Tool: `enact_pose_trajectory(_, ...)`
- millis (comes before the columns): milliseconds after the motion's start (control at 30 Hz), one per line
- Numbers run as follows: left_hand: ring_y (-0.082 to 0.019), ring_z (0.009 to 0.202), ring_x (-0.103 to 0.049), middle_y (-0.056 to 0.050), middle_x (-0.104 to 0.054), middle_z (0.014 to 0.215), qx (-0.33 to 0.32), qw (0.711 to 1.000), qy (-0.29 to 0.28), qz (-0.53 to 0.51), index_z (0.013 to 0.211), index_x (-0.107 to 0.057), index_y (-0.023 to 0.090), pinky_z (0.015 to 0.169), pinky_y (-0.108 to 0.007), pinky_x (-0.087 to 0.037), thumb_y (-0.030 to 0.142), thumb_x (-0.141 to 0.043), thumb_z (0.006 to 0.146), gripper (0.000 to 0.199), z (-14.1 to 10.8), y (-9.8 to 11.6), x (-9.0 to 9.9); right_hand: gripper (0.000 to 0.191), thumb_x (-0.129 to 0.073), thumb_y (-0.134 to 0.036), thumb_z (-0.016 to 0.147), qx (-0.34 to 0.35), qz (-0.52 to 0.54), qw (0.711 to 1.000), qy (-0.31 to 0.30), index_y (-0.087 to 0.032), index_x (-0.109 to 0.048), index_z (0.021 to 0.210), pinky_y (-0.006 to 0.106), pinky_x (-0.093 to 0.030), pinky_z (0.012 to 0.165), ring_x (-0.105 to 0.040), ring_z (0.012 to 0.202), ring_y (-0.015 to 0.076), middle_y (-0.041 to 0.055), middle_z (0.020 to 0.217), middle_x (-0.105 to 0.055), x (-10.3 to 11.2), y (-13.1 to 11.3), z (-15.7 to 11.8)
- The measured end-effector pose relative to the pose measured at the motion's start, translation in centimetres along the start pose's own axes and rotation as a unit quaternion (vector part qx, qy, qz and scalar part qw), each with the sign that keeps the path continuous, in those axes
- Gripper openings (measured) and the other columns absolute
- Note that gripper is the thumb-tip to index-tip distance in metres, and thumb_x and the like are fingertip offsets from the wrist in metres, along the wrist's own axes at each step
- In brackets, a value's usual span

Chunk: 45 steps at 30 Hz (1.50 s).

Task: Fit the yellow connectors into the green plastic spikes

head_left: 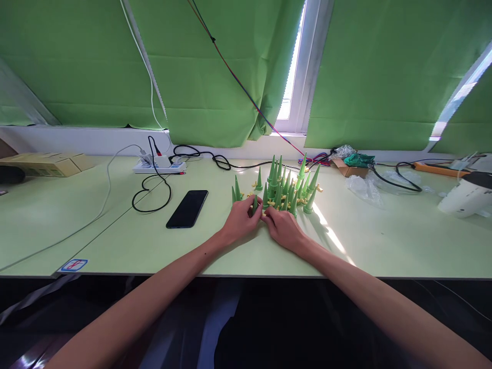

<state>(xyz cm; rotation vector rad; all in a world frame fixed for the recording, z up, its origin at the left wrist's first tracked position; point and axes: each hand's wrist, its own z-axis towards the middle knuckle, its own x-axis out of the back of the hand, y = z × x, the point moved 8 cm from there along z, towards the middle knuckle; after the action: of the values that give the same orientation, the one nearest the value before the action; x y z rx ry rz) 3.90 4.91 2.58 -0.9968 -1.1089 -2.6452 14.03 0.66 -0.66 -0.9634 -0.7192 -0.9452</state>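
Note:
My left hand (240, 218) is closed around a green pointed cone (254, 204), its tip showing above the fingers. My right hand (283, 225) meets it at the fingertips, pinched together where a bit of yellow shows; what those fingers hold is too small to make out. Just beyond both hands, several upright green cones (277, 179) stand in a cluster on the table. Small yellow pieces (319, 188) show among and beside them. One cone (259, 179) stands apart behind my left hand, and others (237, 188) are to its left.
A black phone (187, 209) lies left of my hands on the pale green table (146, 251). Behind it are a power strip (161, 166) and cables. At right are a small cardboard box (349, 168), clear plastic wrap (364, 189) and a white cylindrical device (467, 196) on its side.

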Motion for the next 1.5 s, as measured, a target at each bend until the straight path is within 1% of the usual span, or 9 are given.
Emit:
enact_pose_trajectory(267,-0.008,0.046,-0.044,0.005,-0.054,0.057,0.004,1.000,0.008,-0.005,0.086,-0.056,0.018,0.052,-0.023,-0.036,0.031,-0.050,0.090,0.015,0.0,0.3,0.2,0.025,-0.041,-0.026,0.100,-0.001,-0.006,1.000,0.004,-0.019,-0.054,0.079,0.027,-0.028,0.056,-0.060,0.060,0.0177,0.0030,0.067,-0.063,0.3,-0.2,0.0)
enact_pose_trajectory(533,-0.009,0.049,-0.047,0.003,-0.056,0.062,0.011,1.000,0.012,-0.014,0.089,-0.057,0.019,0.051,-0.022,-0.037,0.036,-0.048,0.093,0.020,0.1,-0.3,0.5,0.032,-0.044,-0.034,0.099,-0.015,0.036,0.999,0.025,-0.019,-0.053,0.073,0.025,-0.029,0.056,-0.055,0.058,0.0142,0.0010,0.065,-0.061,0.5,-0.1,0.0)
enact_pose_trajectory(733,-0.008,0.044,-0.046,0.004,-0.052,0.057,0.015,0.997,0.073,-0.025,0.085,-0.056,0.018,0.048,-0.021,-0.038,0.043,-0.048,0.094,0.028,0.5,0.1,2.5,0.028,-0.050,-0.033,0.095,0.040,0.009,0.999,-0.007,-0.018,-0.057,0.072,0.024,-0.027,0.056,-0.048,0.053,0.0110,-0.0008,0.059,-0.057,0.1,-1.3,-0.2)
enact_pose_trajectory(867,-0.010,0.044,-0.053,0.004,-0.052,0.052,0.055,0.990,0.068,-0.113,0.087,-0.055,0.018,0.044,-0.021,-0.041,0.048,-0.049,0.093,0.031,2.2,0.9,3.5,0.029,-0.048,-0.031,0.095,0.062,-0.017,0.998,-0.013,-0.018,-0.057,0.070,0.025,-0.025,0.055,-0.047,0.054,0.0110,-0.0001,0.059,-0.056,-0.1,-1.7,-0.4)
enact_pose_trajectory(967,-0.012,0.053,-0.062,-0.003,-0.062,0.075,0.049,0.971,0.042,-0.229,0.088,-0.054,0.017,0.043,-0.021,-0.046,0.048,-0.054,0.090,0.031,4.6,2.3,3.2,0.031,-0.045,-0.031,0.096,0.058,-0.021,0.998,-0.015,-0.018,-0.057,0.070,0.025,-0.026,0.056,-0.048,0.056,0.0112,0.0006,0.061,-0.058,-0.3,-1.5,-0.4)
enact_pose_trajectory(1033,-0.012,0.058,-0.065,-0.006,-0.064,0.089,0.038,0.967,0.017,-0.253,0.090,-0.055,0.016,0.046,-0.022,-0.050,0.044,-0.057,0.089,0.028,6.2,3.2,2.5,0.032,-0.044,-0.031,0.097,0.056,-0.022,0.998,-0.017,-0.018,-0.057,0.070,0.025,-0.026,0.057,-0.049,0.056,0.0112,0.0009,0.062,-0.059,-0.4,-1.4,-0.5)
enact_pose_trajectory(1200,-0.011,0.050,-0.061,-0.003,-0.064,0.075,0.022,0.978,-0.006,-0.205,0.083,-0.058,0.016,0.040,-0.021,-0.043,0.034,-0.059,0.088,0.019,8.3,4.8,1.0,0.032,-0.043,-0.030,0.097,0.053,-0.028,0.998,-0.029,-0.018,-0.058,0.072,0.025,-0.026,0.058,-0.051,0.058,0.0118,0.0013,0.064,-0.060,-0.4,-1.4,-0.4)
enact_pose_trajectory(1300,-0.010,0.046,-0.057,-0.001,-0.063,0.068,0.014,0.988,-0.010,-0.156,0.082,-0.059,0.016,0.038,-0.021,-0.038,0.032,-0.058,0.088,0.017,8.4,5.5,0.5,0.031,-0.042,-0.030,0.098,0.051,-0.030,0.997,-0.039,-0.018,-0.059,0.074,0.025,-0.027,0.058,-0.052,0.058,0.0122,0.0016,0.065,-0.062,-0.3,-1.5,-0.4)
enact_pose_trajectory(1500,-0.009,0.044,-0.055,0.000,-0.063,0.068,-0.026,0.996,-0.047,-0.077,0.073,-0.056,0.016,0.045,-0.023,-0.040,0.034,-0.057,0.086,0.022,8.1,5.4,-1.0,0.030,-0.041,-0.029,0.098,0.049,-0.037,0.997,-0.046,-0.018,-0.061,0.077,0.026,-0.028,0.059,-0.055,0.061,0.0131,0.0026,0.068,-0.065,-0.4,-1.5,-0.3)
